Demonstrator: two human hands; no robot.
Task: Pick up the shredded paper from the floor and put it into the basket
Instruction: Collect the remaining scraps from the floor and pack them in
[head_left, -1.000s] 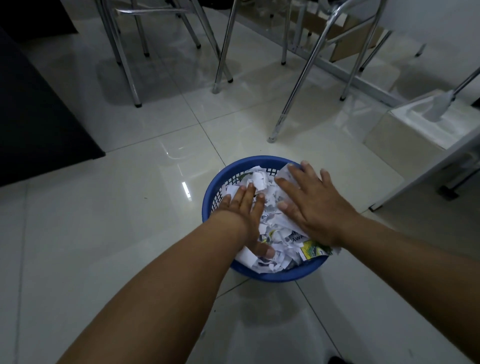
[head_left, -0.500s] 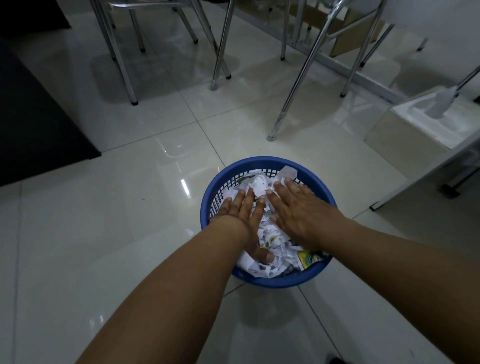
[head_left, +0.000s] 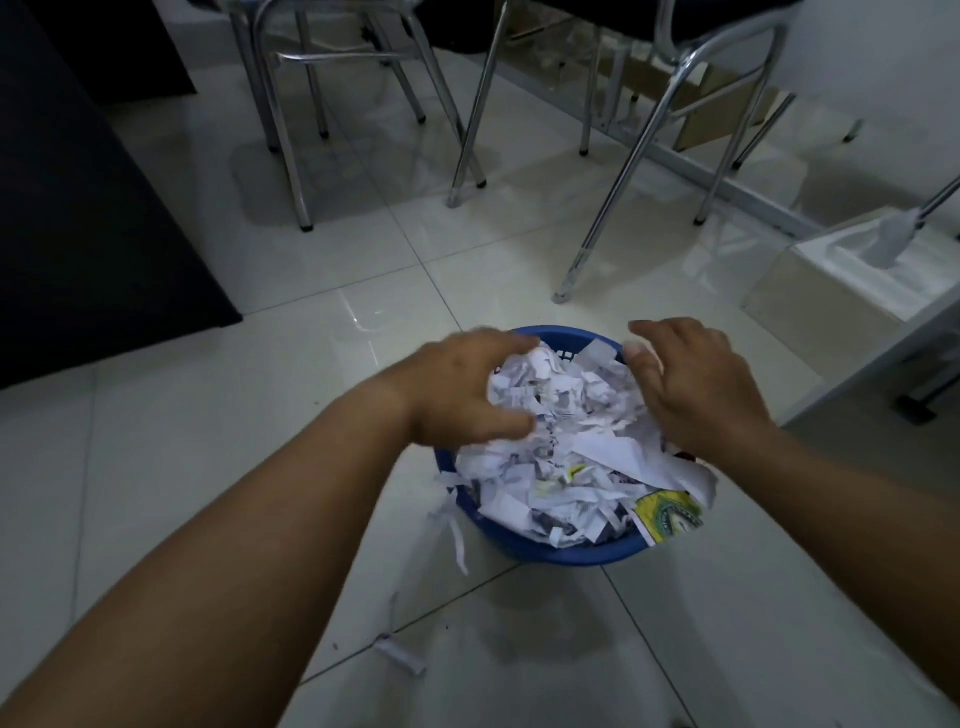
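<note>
Nearest, on the pale tiled floor (head_left: 156, 467), one small curl of paper scrap (head_left: 400, 659) lying loose, well short of the basket (head_left: 571, 553). A little further, thin strips (head_left: 452, 514) hanging over the near-left rim and trailing down outside the blue wall, not yet safely in. Then the basket itself, heaped above its rim with shredded paper (head_left: 561, 415), a yellow-and-green printed piece (head_left: 667, 514) lolling over the near-right edge. Over the heap, the left hand (head_left: 457, 389) curved against its left side, fingers spread and touching the crumpled top, cupping rather than pinching; the right hand (head_left: 696, 384) also spread, fingers loose, bearing on the right side of the pile and closed on nothing. Probably the tail end of the job: gathering and settling the load so it stays inside. Next move likely to call for tucking the overhanging strips back over the rim with a light touch, since a hard push could spill more, then reaching back for the stray scrap near the body. Beyond the basket, chrome chair legs (head_left: 608, 208) on the tiles, a dark cabinet (head_left: 78, 208) at far left, and a white box (head_left: 841, 280) at far right.
</note>
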